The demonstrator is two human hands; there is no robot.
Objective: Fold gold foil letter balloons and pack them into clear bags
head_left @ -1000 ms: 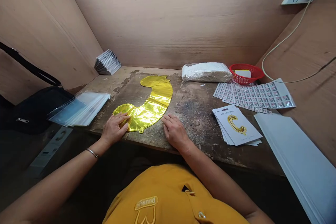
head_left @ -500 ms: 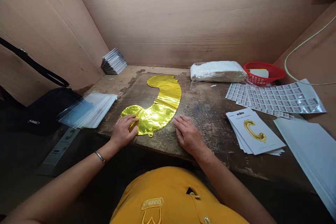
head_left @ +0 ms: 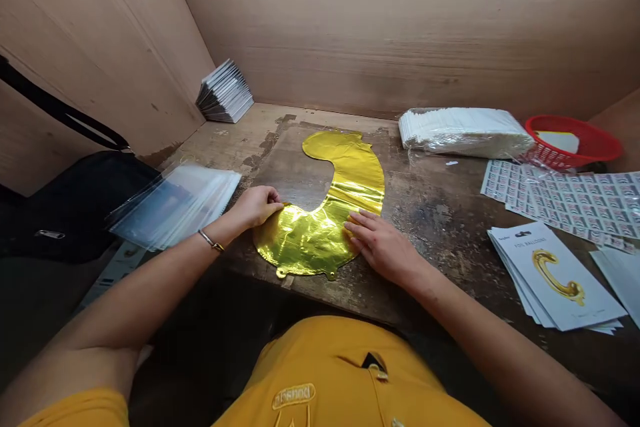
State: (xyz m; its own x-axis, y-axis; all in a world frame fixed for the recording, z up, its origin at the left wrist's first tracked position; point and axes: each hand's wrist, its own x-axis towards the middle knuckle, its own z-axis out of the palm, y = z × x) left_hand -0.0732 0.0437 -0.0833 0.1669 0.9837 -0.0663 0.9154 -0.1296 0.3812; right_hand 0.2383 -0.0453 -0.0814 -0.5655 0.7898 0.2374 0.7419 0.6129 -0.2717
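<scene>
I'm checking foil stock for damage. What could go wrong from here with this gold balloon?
1. The gold foil balloon lies on a rough, worn table; sliding it may scratch the foil.
2. The right hand presses flat on it and the left hand curls at its edge, so creases might set.
3. Its lower tabs sit near the table's front edge and might snag.

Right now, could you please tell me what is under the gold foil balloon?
The gold foil balloon lies flat on the worn wooden table; the foil covers anything beneath it.

Worn wooden table (head_left: 440, 213) with gold foil balloon (head_left: 320, 240), cards (head_left: 550, 273), stickers (head_left: 565, 197)
</scene>
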